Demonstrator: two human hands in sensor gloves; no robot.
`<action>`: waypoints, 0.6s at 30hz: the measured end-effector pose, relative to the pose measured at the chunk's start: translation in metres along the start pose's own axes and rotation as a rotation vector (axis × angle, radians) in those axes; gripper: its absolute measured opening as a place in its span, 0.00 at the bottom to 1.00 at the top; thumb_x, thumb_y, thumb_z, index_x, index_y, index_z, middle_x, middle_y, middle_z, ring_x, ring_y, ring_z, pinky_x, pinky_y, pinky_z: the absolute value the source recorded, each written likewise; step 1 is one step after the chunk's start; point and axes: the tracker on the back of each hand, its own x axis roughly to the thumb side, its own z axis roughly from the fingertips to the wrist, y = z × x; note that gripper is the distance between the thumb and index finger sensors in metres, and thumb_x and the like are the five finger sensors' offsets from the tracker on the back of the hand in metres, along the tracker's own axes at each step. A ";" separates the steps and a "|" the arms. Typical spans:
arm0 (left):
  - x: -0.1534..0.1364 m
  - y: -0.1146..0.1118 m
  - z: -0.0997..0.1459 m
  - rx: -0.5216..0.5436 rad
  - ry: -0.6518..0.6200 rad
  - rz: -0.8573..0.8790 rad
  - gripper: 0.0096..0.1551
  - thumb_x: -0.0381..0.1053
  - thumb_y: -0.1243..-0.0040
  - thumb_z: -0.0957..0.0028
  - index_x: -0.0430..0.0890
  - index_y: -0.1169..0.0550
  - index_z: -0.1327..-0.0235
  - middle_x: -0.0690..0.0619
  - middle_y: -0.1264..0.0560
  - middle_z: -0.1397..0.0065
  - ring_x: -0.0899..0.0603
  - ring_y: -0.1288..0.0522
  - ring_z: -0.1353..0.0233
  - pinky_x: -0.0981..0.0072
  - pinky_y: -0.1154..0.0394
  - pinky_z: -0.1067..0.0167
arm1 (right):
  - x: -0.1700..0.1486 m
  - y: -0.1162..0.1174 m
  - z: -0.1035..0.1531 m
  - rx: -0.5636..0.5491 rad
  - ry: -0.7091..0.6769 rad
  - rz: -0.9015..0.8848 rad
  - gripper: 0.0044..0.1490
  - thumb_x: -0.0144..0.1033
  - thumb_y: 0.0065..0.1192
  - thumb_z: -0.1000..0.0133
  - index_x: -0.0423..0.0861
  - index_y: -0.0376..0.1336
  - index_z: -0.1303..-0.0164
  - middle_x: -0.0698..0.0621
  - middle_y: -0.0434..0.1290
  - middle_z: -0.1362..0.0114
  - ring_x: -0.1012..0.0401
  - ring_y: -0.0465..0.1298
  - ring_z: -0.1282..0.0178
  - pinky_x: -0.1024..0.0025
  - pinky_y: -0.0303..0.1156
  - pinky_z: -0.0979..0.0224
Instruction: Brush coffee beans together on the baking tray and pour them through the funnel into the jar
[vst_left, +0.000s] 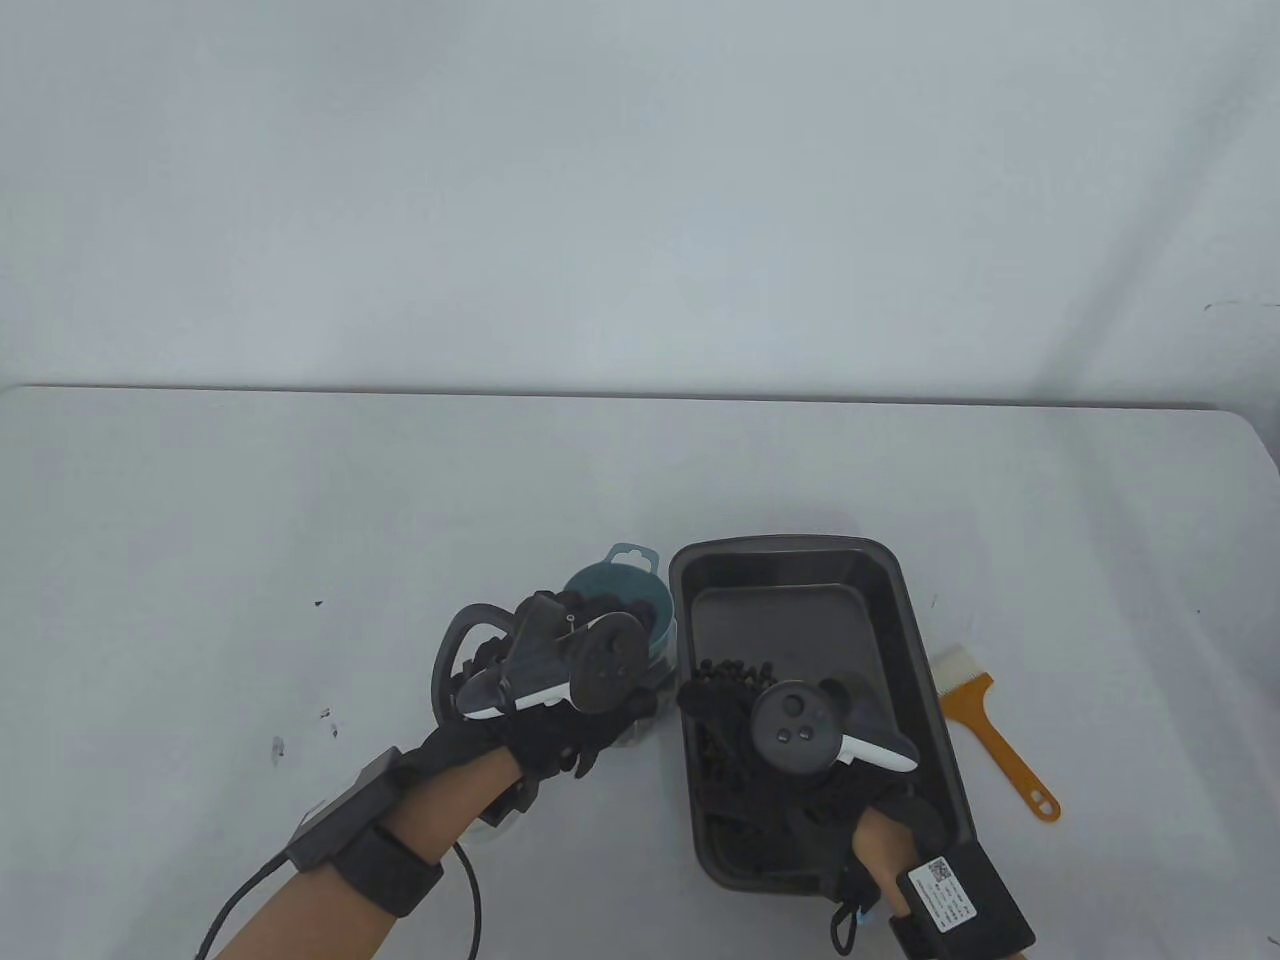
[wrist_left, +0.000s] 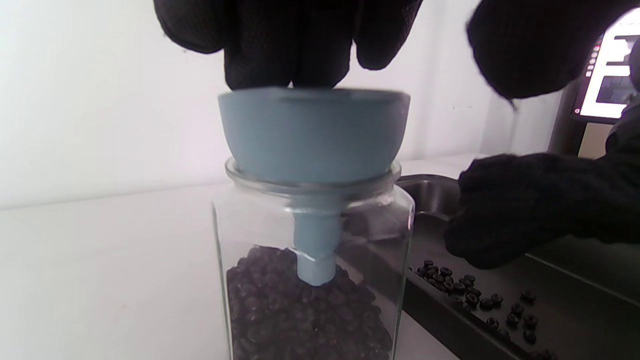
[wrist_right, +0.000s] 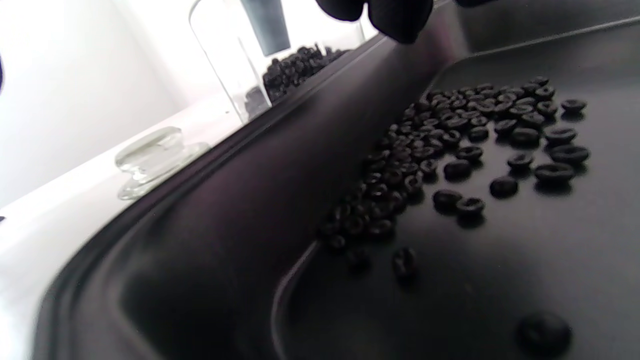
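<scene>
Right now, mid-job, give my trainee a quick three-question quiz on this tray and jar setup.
1. True or false: the blue funnel sits in the mouth of the glass jar.
2. Where does the orange brush lie? A) inside the baking tray B) on the table, right of the baking tray C) in the right hand
3. Fill in: the left hand touches the funnel's ____ with its fingertips.

Key: 1 true; the jar already holds coffee beans, and more lie in the tray near the right hand. 2 B. 3 rim.
</scene>
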 end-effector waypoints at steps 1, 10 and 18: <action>-0.002 0.003 0.004 0.005 0.000 0.001 0.48 0.73 0.42 0.58 0.54 0.36 0.25 0.49 0.31 0.23 0.41 0.25 0.26 0.41 0.34 0.25 | 0.000 0.000 0.000 0.000 0.001 -0.001 0.55 0.68 0.48 0.59 0.59 0.33 0.28 0.35 0.54 0.22 0.39 0.65 0.27 0.36 0.58 0.27; -0.003 0.018 0.053 0.149 -0.061 0.042 0.47 0.74 0.42 0.58 0.54 0.35 0.26 0.49 0.30 0.24 0.41 0.24 0.27 0.41 0.34 0.26 | -0.001 0.000 0.000 0.002 0.009 -0.008 0.55 0.68 0.48 0.59 0.60 0.33 0.28 0.35 0.55 0.22 0.39 0.66 0.27 0.36 0.58 0.27; -0.001 -0.031 0.079 0.070 -0.084 0.037 0.50 0.77 0.45 0.58 0.57 0.38 0.23 0.48 0.34 0.19 0.39 0.28 0.22 0.38 0.36 0.24 | -0.002 0.000 0.000 0.000 0.016 -0.012 0.55 0.68 0.48 0.59 0.59 0.33 0.28 0.35 0.55 0.22 0.39 0.66 0.27 0.36 0.58 0.27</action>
